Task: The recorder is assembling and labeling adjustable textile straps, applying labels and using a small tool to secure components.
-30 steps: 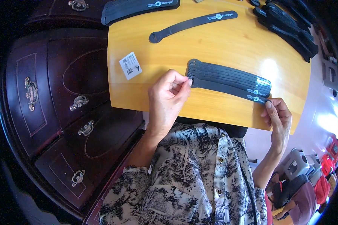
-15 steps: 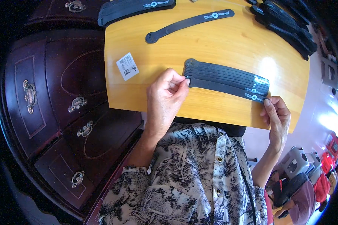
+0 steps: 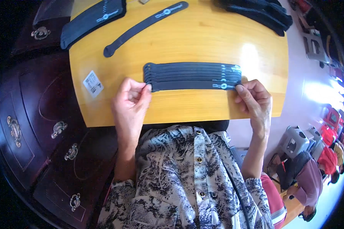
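A fanned stack of black fabric straps [image 3: 191, 73] lies on the table in front of me. The straps overlap in a stepped row, each with a rounded loop end at the left and pale print at the right. My left hand [image 3: 132, 101] pinches the loop end of the nearest strap between thumb and fingertips. At the other end, my right hand [image 3: 257, 101] has thumb and fingers closed on the same strap's printed tip. Farther back, a single black strap [image 3: 141, 30] lies slantwise by itself.
At the table's [image 3: 187, 108] far left stands a neat bundle of black straps [image 3: 82, 28]; a looser black pile [image 3: 260, 15] sits far right. A white label [image 3: 93, 84] is near the left edge. Dark wooden drawers [image 3: 46, 152] stand left. Grey stools [image 3: 296, 141] and seated people are on the right.
The nearest strap, splayed outward at its right end before, now lies in line with the others and covers the print behind it. Both hands still grip its ends. The whole view has shifted.
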{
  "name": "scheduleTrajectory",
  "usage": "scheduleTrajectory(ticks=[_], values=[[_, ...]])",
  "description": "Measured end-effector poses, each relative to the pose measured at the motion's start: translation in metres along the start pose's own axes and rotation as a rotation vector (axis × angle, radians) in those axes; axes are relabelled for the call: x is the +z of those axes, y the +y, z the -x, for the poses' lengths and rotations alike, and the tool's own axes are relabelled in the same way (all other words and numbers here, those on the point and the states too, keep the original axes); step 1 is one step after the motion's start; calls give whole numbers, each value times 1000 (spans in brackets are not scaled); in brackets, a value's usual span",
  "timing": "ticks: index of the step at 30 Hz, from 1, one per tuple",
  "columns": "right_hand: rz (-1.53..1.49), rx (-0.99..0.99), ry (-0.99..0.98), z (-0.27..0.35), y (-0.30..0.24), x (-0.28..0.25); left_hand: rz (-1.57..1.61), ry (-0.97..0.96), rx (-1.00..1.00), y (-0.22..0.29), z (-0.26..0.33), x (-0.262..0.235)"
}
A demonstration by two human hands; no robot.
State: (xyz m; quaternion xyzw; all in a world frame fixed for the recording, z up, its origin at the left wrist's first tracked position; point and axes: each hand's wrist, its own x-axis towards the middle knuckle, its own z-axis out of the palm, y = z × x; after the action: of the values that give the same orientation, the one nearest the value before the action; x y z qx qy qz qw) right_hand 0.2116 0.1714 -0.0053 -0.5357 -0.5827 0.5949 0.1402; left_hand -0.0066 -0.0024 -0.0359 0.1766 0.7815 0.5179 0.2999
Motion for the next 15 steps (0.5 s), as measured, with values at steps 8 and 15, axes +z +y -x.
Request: scheduleTrajectory(ticks=[8, 15], values=[[-51, -14, -23, -6, 3, 1, -6, 18, -7, -1, 0, -1], [-51, -13, -2, -7, 4, 2, -31, 11, -9, 2, 0, 0]])
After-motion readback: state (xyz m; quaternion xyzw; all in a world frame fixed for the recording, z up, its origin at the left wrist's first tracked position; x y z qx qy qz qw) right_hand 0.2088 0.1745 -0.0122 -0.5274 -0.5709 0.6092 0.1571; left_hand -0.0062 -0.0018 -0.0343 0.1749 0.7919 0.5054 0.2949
